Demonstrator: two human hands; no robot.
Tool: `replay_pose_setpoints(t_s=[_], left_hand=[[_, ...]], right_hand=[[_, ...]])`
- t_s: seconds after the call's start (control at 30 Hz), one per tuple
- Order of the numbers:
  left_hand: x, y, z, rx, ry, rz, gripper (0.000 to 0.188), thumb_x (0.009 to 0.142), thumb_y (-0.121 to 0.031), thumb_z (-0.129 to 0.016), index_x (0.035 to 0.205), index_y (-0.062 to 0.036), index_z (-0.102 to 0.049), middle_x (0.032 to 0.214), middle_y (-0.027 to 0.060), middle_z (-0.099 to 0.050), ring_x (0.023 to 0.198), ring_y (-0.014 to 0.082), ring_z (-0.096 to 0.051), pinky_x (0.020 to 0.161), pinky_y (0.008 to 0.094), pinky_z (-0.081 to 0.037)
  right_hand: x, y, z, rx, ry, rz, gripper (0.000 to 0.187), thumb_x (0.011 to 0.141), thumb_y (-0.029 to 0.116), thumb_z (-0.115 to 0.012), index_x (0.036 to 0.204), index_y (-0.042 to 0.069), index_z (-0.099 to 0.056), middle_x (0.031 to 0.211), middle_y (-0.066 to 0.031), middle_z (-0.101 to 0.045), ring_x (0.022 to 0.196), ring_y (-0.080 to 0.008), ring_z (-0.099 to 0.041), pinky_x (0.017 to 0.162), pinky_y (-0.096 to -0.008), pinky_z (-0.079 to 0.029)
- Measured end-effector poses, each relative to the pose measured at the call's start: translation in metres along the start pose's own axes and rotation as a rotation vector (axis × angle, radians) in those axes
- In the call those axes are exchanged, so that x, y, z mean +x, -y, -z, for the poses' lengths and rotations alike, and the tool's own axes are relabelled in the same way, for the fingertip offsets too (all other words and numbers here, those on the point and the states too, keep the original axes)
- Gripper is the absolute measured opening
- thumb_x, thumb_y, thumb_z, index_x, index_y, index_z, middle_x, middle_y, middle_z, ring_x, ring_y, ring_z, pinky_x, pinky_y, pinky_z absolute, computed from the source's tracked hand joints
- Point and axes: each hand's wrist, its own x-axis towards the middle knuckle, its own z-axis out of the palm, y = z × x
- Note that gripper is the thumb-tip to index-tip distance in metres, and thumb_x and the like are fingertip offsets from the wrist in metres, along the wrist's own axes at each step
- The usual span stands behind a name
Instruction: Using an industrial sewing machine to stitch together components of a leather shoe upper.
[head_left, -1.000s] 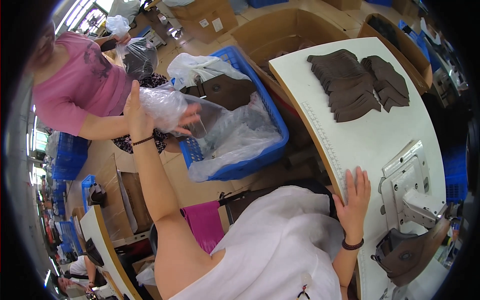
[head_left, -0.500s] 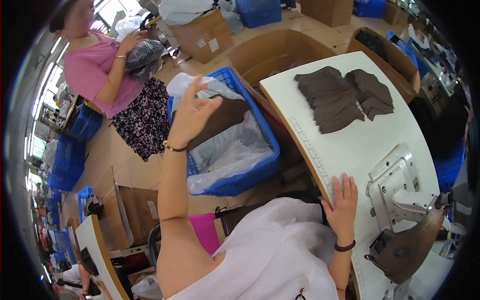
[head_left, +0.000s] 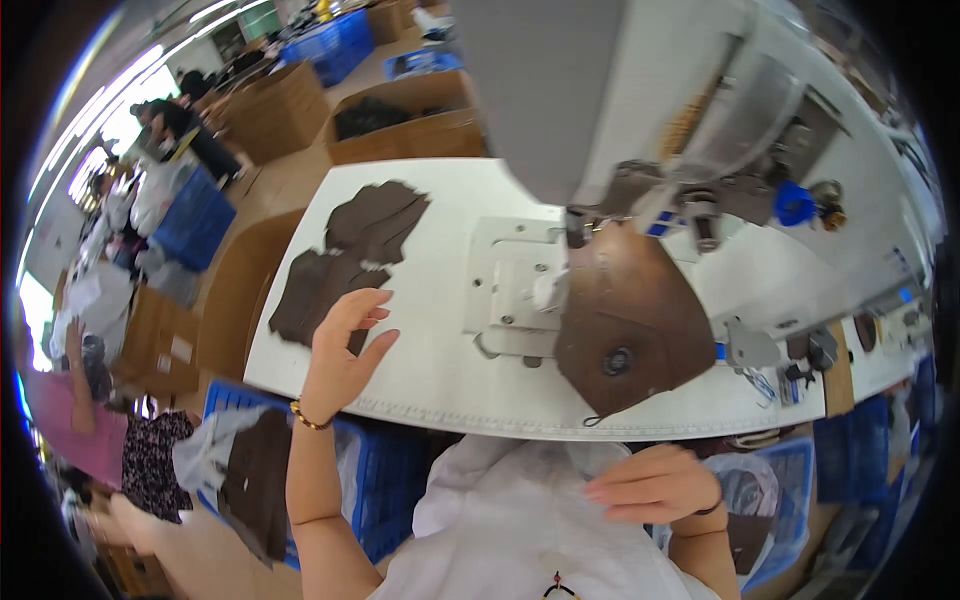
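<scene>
My left hand [head_left: 350, 345] is over the near edge of a stack of dark brown cut pieces [head_left: 325, 295] on the white table [head_left: 430, 365]. Its thumb and fingers are apart, with nothing seen between them. A second stack of brown pieces [head_left: 378, 220] lies just beyond. My right hand [head_left: 655, 485] hovers in front of my body, short of the table's front edge, fingers stretched out and holding nothing. To the right of the stacks stands a sewing machine [head_left: 550, 80]. A brown leather-like panel [head_left: 640, 310] with a round dark fitting hangs at it, beside a metal plate [head_left: 510, 290].
A blue basket [head_left: 395, 490] with brown material [head_left: 255, 485] and plastic stands below the table's left side. Another blue basket [head_left: 790, 500] is at lower right. Cardboard boxes [head_left: 405, 110] stand behind the table. A person in pink [head_left: 75, 420] is at far left.
My view has turned right toward the sewing machine. My left hand has gone from above the blue basket to the brown pieces. My right hand has left the table edge.
</scene>
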Motion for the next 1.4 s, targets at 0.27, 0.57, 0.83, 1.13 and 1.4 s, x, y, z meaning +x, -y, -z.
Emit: replay_pose_setpoints(t_s=[0.27, 0.57, 0.83, 1.13, 1.4], left_hand=[[0.068, -0.058, -0.1, 0.201, -0.003, -0.707, 0.033, 0.069, 0.0, -0.071, 0.102, -0.002, -0.063, 0.106, 0.0115, -0.061, 0.094, 0.0277, -0.06, 0.078, 0.0332, -0.049], [0.095, -0.076, -0.117, -0.234, 0.013, -0.299, 0.023, 0.074, 0.002, -0.064, 0.096, -0.0032, -0.068, 0.09, 0.0125, -0.068, 0.078, 0.0253, -0.067, 0.068, 0.0306, -0.053], [0.086, -0.061, -0.127, 0.305, 0.0, -0.963, 0.025, 0.066, -0.002, -0.065, 0.091, -0.003, -0.067, 0.095, 0.0095, -0.065, 0.089, 0.0249, -0.065, 0.065, 0.0307, -0.055], [0.091, -0.064, -0.126, 0.421, -0.045, -1.127, 0.021, 0.068, -0.002, -0.063, 0.088, 0.0008, -0.066, 0.091, 0.0113, -0.065, 0.088, 0.0231, -0.065, 0.065, 0.0278, -0.055], [0.096, -0.065, -0.12, 0.342, 0.007, -1.155, 0.022, 0.067, -0.002, -0.062, 0.087, 0.0038, -0.066, 0.088, 0.0151, -0.066, 0.083, 0.0252, -0.067, 0.063, 0.0276, -0.056]], right_hand=[[0.006, -0.03, 0.072, -0.682, -0.68, -0.321, 0.051, 0.075, 0.015, -0.07, 0.121, 0.002, -0.054, 0.112, -0.0188, -0.059, 0.106, -0.0353, -0.054, 0.092, -0.0391, -0.041], [0.026, -0.078, 0.088, -0.124, -0.633, -0.542, 0.049, 0.077, 0.018, -0.073, 0.12, 0.002, -0.057, 0.104, -0.0157, -0.066, 0.089, -0.0152, -0.062, 0.082, -0.0259, -0.046], [0.029, -0.08, 0.088, -0.073, -0.661, -0.564, 0.041, 0.077, 0.014, -0.073, 0.115, 0.0, -0.061, 0.103, -0.014, -0.067, 0.091, -0.0134, -0.062, 0.082, -0.0252, -0.046], [0.027, -0.082, 0.086, -0.037, -0.683, -0.547, 0.042, 0.077, 0.013, -0.073, 0.115, 0.001, -0.061, 0.104, -0.0138, -0.066, 0.093, -0.0143, -0.062, 0.084, -0.0254, -0.046], [0.025, -0.084, 0.078, -0.162, -0.727, -0.509, 0.032, 0.077, 0.013, -0.072, 0.106, 0.0, -0.065, 0.088, -0.0057, -0.067, 0.079, -0.0088, -0.058, 0.074, -0.0235, -0.046]])
